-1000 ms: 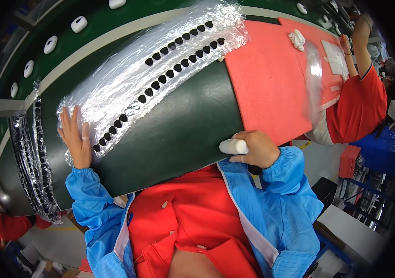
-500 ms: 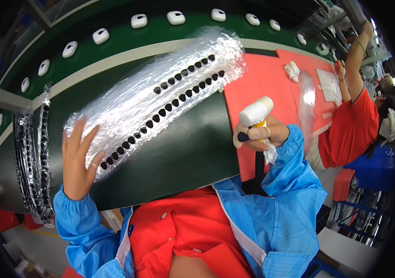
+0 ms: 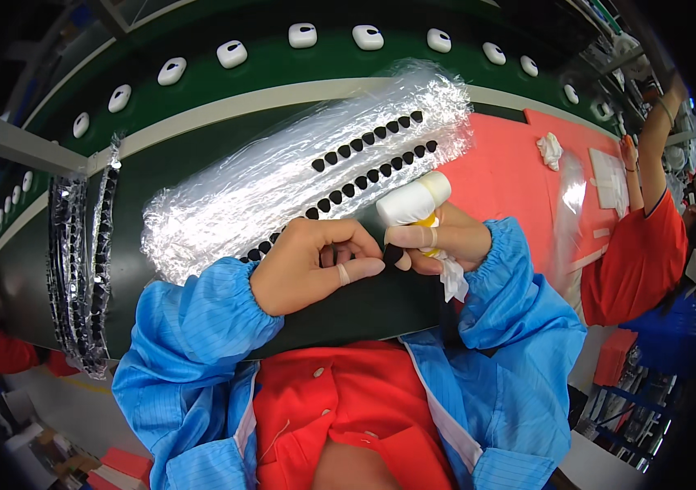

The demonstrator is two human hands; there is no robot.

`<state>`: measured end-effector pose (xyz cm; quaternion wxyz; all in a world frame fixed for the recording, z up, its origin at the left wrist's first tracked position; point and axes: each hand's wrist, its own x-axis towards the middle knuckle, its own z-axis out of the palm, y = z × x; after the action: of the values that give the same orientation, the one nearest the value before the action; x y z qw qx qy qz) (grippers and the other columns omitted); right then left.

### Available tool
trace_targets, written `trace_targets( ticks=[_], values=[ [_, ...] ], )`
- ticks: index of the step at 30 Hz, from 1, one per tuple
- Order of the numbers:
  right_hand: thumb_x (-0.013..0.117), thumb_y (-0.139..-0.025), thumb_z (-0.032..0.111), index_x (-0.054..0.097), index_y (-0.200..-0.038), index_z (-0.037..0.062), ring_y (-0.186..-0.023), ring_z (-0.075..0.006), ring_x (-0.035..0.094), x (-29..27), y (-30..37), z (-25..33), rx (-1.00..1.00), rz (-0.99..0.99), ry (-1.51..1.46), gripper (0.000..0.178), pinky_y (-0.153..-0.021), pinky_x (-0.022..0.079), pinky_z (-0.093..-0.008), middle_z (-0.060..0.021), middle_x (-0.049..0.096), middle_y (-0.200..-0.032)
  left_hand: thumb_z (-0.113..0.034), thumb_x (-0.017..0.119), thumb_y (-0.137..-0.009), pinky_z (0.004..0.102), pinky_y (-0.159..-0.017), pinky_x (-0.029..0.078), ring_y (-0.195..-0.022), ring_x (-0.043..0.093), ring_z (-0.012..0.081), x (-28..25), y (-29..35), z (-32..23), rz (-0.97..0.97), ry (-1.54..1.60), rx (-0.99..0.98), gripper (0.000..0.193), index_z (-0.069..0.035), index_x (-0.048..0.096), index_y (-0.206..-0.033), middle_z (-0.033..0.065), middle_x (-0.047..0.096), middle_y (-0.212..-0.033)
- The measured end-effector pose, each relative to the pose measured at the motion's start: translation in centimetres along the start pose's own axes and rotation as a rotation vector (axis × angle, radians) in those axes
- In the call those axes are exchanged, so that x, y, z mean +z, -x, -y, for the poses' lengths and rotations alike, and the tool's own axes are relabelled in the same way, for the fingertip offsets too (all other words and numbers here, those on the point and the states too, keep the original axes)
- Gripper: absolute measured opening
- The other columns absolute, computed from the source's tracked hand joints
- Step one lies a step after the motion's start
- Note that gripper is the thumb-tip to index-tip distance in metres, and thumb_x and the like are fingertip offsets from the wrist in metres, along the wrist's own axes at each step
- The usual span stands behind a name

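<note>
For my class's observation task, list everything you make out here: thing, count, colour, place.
Worktop: 1, dark green, front
Belt: 1, green, behind the worktop
Rounded cases: over ten, white, on the belt
Plastic wrap: 1 pile, clear, mid-worktop
Black pieces: two rows, lower partly hidden, on the wrap
Wrapped strips: several, black and clear, worktop's left end
Foam mat: pinkish red, right
Crumpled tissue: 1, white, on the mat
Co-workers: 2, red tops, right and left edges
Shelf goods: too small to count
Cylindrical item: 1, white and yellow, in the right hand
Small piece: 1, black, at the right fingertips
Hands: 2, left and right, blue sleeves, centre
</note>
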<state>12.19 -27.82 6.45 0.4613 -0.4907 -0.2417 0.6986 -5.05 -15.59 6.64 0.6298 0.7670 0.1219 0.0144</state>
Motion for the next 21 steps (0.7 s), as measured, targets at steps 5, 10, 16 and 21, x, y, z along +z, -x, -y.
trace_targets(
  ticks=[5,10,16,21],
  values=[
    [0.066,-0.077,0.021,0.055,-0.094,0.0,-0.039,-0.0065,0.046,0.0,-0.5,0.1,-0.002,-0.002,0.015,0.029,-0.033,0.034,-0.0166,-0.0084,0.057,-0.067,-0.011,0.064,-0.077,0.0207,-0.056,0.039,-0.062,0.051,0.006,0.2,-0.2,0.9,0.006,0.126,-0.028,0.009,-0.003,0.062,-0.079,0.0008,0.059,-0.067],
    [0.065,-0.078,0.02,0.055,-0.093,0.0004,-0.039,-0.0061,0.046,-0.4,-0.9,0.0,-0.02,0.01,-0.006,0.027,-0.033,0.034,-0.0166,-0.0089,0.058,-0.067,-0.007,0.061,-0.079,0.0214,-0.067,0.044,-0.071,0.057,0.0096,-0.1,-0.6,1.2,0.053,0.264,-0.07,0.009,-0.001,0.059,-0.084,0.0046,0.06,-0.075],
    [0.064,-0.078,0.018,0.054,-0.088,0.0009,-0.038,-0.0071,0.045,-1.1,-1.0,1.0,-0.005,-0.016,-0.042,0.022,-0.034,0.033,-0.0171,-0.0088,0.058,-0.068,-0.006,0.059,-0.08,0.0224,-0.07,0.045,-0.075,0.058,0.0112,-0.6,-1.8,1.3,0.071,0.35,-0.096,0.011,0.0,0.057,-0.089,0.0061,0.06,-0.077],
    [0.065,-0.077,0.015,0.057,-0.089,-0.0003,-0.041,-0.0066,0.047,-0.3,1.0,2.3,-0.072,-0.067,0.182,0.021,-0.036,0.036,-0.0191,-0.0111,0.062,-0.072,-0.009,0.06,-0.08,0.0226,-0.07,0.044,-0.077,0.057,0.0107,-0.7,-1.3,0.5,0.043,0.241,-0.057,0.011,0.0,0.058,-0.087,0.0052,0.06,-0.079]
  ],
)
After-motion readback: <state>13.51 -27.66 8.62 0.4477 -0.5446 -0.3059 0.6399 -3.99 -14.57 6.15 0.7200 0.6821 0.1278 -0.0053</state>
